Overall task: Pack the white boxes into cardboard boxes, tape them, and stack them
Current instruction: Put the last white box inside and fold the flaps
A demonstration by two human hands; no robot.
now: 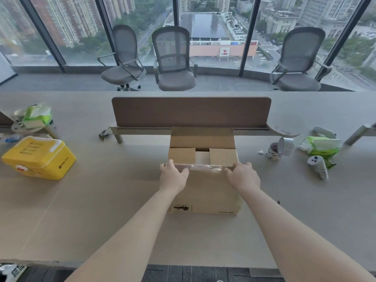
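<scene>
Beige desk (101, 200); three chairs (173, 58) and windows (81, 27) beyond my fingers (168, 165). Box (203, 192): beneath them, far flap raised. Left hand (173, 177), right hand (243, 177): arms outstretched, fingers curled over box's near edge, gripping it.

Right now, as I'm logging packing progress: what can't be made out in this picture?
Head view:
- Contents of the cardboard box: hidden by its folded flaps.
- Label on the box's front: too small to read.
- Printed object at the bottom-left corner: cut off by the picture's edge.
</scene>
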